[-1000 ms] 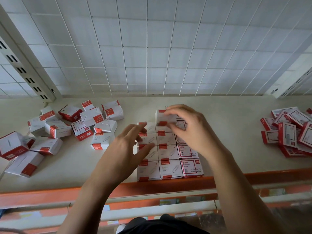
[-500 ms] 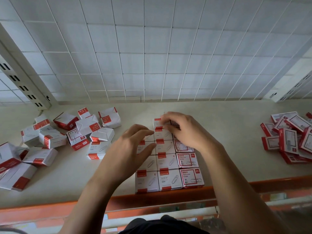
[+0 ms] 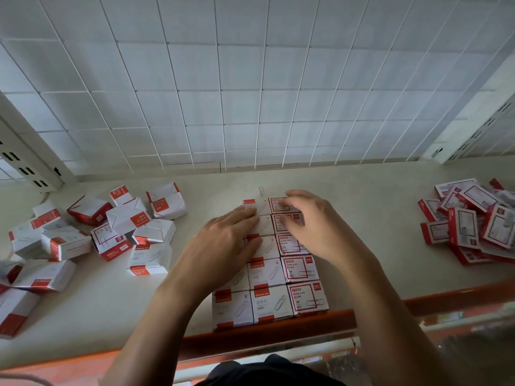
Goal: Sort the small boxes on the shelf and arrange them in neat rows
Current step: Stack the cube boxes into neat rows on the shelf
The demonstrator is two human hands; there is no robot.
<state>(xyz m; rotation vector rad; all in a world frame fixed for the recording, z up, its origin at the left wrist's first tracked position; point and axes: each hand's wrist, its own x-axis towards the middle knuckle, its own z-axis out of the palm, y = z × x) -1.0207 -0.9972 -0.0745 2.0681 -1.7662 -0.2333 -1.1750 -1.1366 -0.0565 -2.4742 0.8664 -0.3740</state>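
Shelf (image 3: 376, 207), centre: block of small boxes (image 3: 271, 302), three columns, near edge against the orange lip (image 3: 278, 330).

Change in the last second: the far box (image 3: 257, 208), which the right hand (image 3: 315, 227) held lifted at 12 o'clock, now lies flat at the block's far end. The right hand has let go; its fingers are loosely bent, tips on the far right-column boxes, gripping nothing.

Left hand (image 3: 223, 246) is flat with fingers straight, pressing the left column (squaring it, I judge).

The block is one box longer. Loose pile (image 3: 122, 227) at 9 o'clock and flat packets (image 3: 468, 227) at 3 o'clock are unsorted.
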